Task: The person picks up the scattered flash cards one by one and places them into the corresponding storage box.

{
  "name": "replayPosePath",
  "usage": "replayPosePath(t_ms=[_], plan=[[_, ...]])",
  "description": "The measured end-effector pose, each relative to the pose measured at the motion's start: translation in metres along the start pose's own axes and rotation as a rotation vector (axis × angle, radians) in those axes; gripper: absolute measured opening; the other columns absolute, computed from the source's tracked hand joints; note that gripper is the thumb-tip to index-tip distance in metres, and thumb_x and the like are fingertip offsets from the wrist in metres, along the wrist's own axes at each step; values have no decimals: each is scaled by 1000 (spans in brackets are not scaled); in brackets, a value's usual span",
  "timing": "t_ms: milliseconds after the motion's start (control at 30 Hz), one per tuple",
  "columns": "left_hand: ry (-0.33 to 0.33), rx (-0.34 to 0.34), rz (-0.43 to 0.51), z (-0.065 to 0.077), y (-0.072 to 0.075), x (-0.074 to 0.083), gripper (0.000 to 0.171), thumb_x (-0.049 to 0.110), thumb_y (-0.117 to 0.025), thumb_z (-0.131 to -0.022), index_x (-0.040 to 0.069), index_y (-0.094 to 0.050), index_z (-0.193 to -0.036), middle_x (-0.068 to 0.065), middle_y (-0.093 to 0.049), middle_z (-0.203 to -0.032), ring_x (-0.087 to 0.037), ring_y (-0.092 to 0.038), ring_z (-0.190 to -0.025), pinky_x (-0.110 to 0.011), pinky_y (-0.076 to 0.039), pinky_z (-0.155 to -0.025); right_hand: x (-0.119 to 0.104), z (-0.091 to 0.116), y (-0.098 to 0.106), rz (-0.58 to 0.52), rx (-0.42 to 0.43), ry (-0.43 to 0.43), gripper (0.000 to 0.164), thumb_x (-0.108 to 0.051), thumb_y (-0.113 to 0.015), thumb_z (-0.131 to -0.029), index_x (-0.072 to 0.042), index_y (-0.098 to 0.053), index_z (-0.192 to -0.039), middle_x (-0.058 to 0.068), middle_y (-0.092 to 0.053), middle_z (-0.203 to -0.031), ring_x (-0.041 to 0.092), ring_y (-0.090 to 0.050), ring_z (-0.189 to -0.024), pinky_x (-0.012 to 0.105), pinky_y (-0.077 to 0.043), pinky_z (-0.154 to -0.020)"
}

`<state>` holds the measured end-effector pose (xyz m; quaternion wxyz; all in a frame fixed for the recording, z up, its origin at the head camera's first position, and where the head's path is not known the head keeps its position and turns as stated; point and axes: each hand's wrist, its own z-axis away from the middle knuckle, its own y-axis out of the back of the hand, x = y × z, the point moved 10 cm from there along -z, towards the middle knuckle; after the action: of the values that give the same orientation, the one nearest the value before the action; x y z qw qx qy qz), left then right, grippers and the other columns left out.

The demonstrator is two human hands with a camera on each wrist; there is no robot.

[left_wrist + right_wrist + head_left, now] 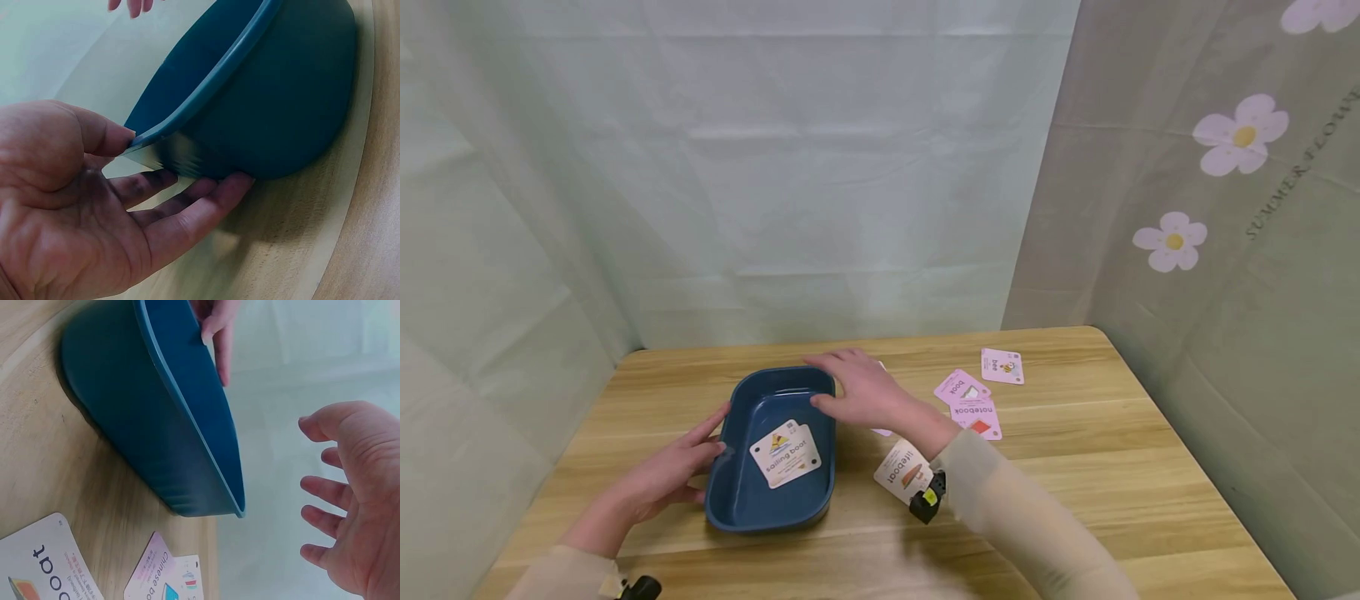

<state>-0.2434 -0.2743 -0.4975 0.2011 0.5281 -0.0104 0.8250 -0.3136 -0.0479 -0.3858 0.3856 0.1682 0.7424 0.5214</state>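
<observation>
A deep blue plastic basin (778, 517) stands on the wooden table, overlapping white cards inside it; the upper one is a "sailing boat" card (785, 454). My left hand (666, 475) grips the basin's left side: in the left wrist view its thumb is at the rim and its fingers lie against the lower wall. My right hand (865, 392) is over the far right rim, fingers spread and holding nothing. In the right wrist view that hand (356, 494) appears apart from the basin wall. A card below it is mostly hidden in the head view.
A "lifeboat" card (901, 471) lies right of the basin, near my right wrist. Farther right, a pink "book" card (958, 386) overlaps a "notebook" card (976, 417), with a "bee" card (1002, 367) behind them. Hanging cloth (820, 183) surrounds the table's back and sides.
</observation>
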Motion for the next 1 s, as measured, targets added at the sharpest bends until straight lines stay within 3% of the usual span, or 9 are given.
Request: replayPosePath(t_ms=[600, 1000], plan=[[2, 1, 2, 3, 0, 3, 72, 19, -42, -109, 35, 0, -165, -36, -10, -162, -53, -44, -134, -49, -58, -78, 21, 15, 23, -50, 66, 7, 61, -40, -64, -99, -24, -46, -155, -1, -49, -153, 23, -40, -142, 46, -33, -115], [1, -8, 18, 1, -2, 0, 72, 19, -43, -109, 35, -1, -165, -35, -10, -162, -56, -36, -138, -49, -58, -79, 36, 29, 34, -88, 91, -11, 55, -37, -63, -99, -22, -51, -151, 0, -53, -148, 23, -42, -139, 46, -36, -112]])
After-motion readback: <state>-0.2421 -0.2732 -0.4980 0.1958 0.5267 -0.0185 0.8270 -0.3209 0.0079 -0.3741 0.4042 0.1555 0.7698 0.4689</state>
